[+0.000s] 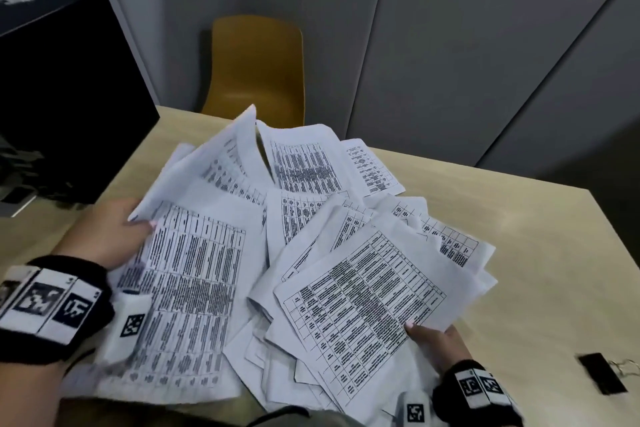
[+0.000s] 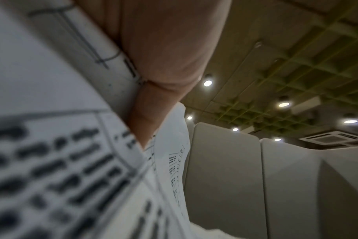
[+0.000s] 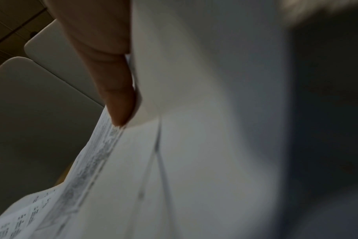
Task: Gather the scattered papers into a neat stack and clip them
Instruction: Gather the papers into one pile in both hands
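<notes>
Several white printed papers (image 1: 304, 253) lie fanned and overlapping on the light wooden table (image 1: 540, 253). My left hand (image 1: 107, 236) grips the left edge of a bundle of sheets, thumb on top; in the left wrist view the thumb (image 2: 164, 56) presses on the papers (image 2: 51, 161). At the front right my right hand (image 1: 436, 340) pinches the near corner of the top sheets, and the right wrist view has its thumb (image 3: 112, 80) on the paper (image 3: 194, 145). A black binder clip (image 1: 604, 378) lies on the table at the far right, apart from both hands.
A black box (image 1: 62, 97) stands at the table's left back corner. A yellow chair (image 1: 256, 69) stands behind the table against grey partition panels (image 1: 450, 45). Bare tabletop shows to the right of the papers.
</notes>
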`<state>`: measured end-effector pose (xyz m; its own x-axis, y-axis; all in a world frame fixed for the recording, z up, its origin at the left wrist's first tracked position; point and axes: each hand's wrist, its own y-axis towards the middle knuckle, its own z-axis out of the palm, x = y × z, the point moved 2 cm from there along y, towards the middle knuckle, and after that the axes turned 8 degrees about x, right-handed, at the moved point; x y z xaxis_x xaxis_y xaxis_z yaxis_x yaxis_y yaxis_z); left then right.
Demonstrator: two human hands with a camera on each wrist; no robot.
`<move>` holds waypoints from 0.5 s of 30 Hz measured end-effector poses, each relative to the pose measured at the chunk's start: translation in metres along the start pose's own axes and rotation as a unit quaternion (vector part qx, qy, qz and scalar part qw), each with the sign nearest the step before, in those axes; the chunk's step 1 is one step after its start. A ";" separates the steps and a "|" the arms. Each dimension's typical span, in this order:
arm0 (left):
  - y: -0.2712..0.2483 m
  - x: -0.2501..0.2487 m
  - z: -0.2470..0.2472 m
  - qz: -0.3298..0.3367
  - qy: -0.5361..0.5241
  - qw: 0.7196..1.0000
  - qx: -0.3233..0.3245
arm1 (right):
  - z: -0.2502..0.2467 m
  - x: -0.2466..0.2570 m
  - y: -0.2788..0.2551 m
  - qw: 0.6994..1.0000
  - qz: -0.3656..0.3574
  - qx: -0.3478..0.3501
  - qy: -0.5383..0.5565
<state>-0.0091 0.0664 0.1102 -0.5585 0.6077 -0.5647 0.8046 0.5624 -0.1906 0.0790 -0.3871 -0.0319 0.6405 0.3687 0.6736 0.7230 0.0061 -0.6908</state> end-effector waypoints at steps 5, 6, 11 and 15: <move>-0.009 -0.034 -0.043 0.082 -0.050 0.994 -0.054 | -0.001 0.009 -0.013 1.000 -0.014 0.007 0.002; -0.012 -0.044 -0.045 0.098 -0.084 0.990 -0.049 | -0.001 0.008 -0.014 1.000 -0.014 0.013 0.015; -0.014 -0.087 -0.005 0.118 -0.273 0.952 0.074 | 0.006 0.000 -0.008 0.999 0.004 -0.014 0.031; -0.002 -0.089 0.071 0.059 -0.310 0.940 0.128 | 0.011 -0.003 0.000 1.000 0.006 0.006 0.012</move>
<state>0.0532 -0.0287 0.1040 -0.3008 0.1696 -0.9385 0.9204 0.3094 -0.2390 0.0744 -0.3782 -0.0366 0.6548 0.3465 0.6717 0.7127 0.0128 -0.7013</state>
